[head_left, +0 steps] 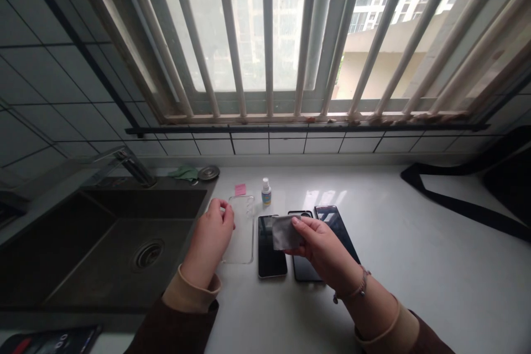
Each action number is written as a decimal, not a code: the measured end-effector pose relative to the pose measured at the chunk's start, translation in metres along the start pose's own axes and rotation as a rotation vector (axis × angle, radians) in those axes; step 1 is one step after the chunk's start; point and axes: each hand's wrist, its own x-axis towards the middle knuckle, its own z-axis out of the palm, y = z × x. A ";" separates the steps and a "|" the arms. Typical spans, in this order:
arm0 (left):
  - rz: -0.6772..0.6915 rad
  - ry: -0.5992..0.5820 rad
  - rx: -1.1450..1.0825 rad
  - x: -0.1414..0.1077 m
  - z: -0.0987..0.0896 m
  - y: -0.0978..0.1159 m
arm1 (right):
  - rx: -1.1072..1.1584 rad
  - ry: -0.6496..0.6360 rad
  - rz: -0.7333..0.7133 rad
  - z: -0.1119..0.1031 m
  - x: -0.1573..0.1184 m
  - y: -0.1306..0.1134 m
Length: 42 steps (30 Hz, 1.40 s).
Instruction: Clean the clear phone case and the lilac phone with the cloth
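My right hand (313, 238) pinches a small grey square of cloth (286, 232) between thumb and fingers. The cloth hangs over the upper right of a black-screened phone (271, 263) lying on the counter. Behind my right hand lie a second dark phone (305, 270), partly covered, and a third phone (338, 227), tilted on the right. My left hand (213, 232) is closed with fingers curled, and nothing shows in it. It hovers over the left edge of a clear phone case (243, 238). Beyond the case stands a small white-capped bottle (266, 193), beside a pink sticky note (240, 189).
To the left is a dark sink (99, 265) with a chrome faucet (135, 166). A green cloth (185, 172) and a metal drain strainer (208, 172) sit at its back rim. A black strap (464, 199) lies at the right. Window bars (267, 44) rise behind the white counter (435, 276).
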 end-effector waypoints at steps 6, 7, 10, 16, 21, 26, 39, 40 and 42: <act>-0.060 -0.276 -0.955 -0.020 0.030 0.023 | 0.036 -0.116 0.036 0.008 -0.007 -0.002; -0.084 -0.307 -1.027 -0.023 0.033 0.027 | 0.036 -0.117 0.037 0.008 -0.006 -0.002; -0.166 -0.350 -1.139 -0.032 0.035 0.038 | 0.049 -0.098 0.027 0.007 -0.004 0.000; -0.192 -0.314 -1.209 -0.035 0.034 0.042 | -0.047 -0.011 -0.115 0.000 0.001 0.006; -0.162 -0.302 -1.237 -0.036 0.037 0.043 | -0.173 -0.041 -0.133 -0.002 0.004 0.009; -0.204 -0.218 -1.240 -0.036 0.037 0.040 | -0.101 -0.039 -0.065 0.002 0.001 0.006; -0.332 -0.806 -1.646 -0.044 0.022 0.052 | -0.039 -0.052 -0.120 0.001 0.000 0.008; -0.328 -0.873 -1.659 -0.046 0.021 0.051 | -0.041 -0.051 -0.122 0.000 0.000 0.008; -0.316 -0.960 -1.666 -0.049 0.020 0.051 | -0.034 -0.062 -0.117 0.000 0.001 0.008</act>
